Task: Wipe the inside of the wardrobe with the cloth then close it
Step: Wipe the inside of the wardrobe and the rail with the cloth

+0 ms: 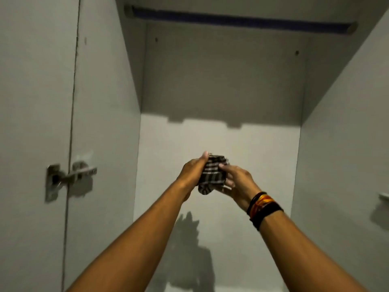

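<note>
The wardrobe stands open in front of me, its pale grey back wall [221, 85] facing the camera. A bunched dark checked cloth [212, 174] is held up in front of the back wall, between both hands. My left hand [192, 173] grips its left side, fingers pointing up. My right hand [237, 183] grips its right side; dark and orange bands circle that wrist. I cannot tell whether the cloth touches the wall.
A dark hanging rail [240, 18] crosses the top of the wardrobe. The left side panel [105, 102] carries a metal hinge [69, 178] joined to the open door [33, 102]. The right side wall [347, 133] has a small metal fitting [383, 196] at the frame's edge.
</note>
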Motion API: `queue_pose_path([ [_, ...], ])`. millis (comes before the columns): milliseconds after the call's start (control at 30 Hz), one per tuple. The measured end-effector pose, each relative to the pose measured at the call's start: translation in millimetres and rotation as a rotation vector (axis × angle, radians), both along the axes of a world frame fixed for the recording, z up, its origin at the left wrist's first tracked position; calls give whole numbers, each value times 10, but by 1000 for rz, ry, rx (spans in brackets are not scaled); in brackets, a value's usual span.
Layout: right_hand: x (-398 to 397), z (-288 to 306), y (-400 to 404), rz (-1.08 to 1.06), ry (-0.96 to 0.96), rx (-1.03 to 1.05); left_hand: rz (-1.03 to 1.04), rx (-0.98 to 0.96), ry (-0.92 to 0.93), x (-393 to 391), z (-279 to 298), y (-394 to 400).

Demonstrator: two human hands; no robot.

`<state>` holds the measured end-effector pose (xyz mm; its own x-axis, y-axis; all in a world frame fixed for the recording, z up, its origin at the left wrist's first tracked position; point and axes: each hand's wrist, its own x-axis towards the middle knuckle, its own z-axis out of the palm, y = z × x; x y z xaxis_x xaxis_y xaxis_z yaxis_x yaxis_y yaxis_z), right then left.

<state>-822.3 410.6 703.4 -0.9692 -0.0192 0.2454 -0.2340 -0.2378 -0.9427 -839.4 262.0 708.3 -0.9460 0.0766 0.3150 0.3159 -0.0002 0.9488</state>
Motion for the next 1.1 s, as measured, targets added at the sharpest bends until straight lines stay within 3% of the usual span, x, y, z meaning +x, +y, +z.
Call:
queue_pose_path([
  [67, 188, -152, 45, 25, -59, 6, -96, 9, -242, 150, -291, -46],
  [133, 455, -323, 125, 71, -118, 25, -193, 158, -420, 353, -650, -113],
  [233, 864, -573, 298, 103, -185, 50, -402, 378, -514, 767, -1264, -50],
  [300, 1129, -771, 461, 98, -225, 87, -420, 471, -530, 1160, -1624, 60],
  [400, 1498, -1150, 739, 59, -297, 167, -313, 444, -539, 1674, -2058, 183],
  [533, 2020, -1828, 1115, 11, -403, 319, -87, 209, -572, 2247, -2666, 274],
  [700, 2789, -2849, 1135, -10, -562, 398, 117, 298, -634, 3230, -3724, 432],
  [900, 3779, -4074, 411, 211, -690, 563, 406, 308, -864, 4956, -4764, -102],
  [1100, 4690, -4810, -664, 430, -796, 664, 707, 330, -978, 6266, -5405, -933],
])
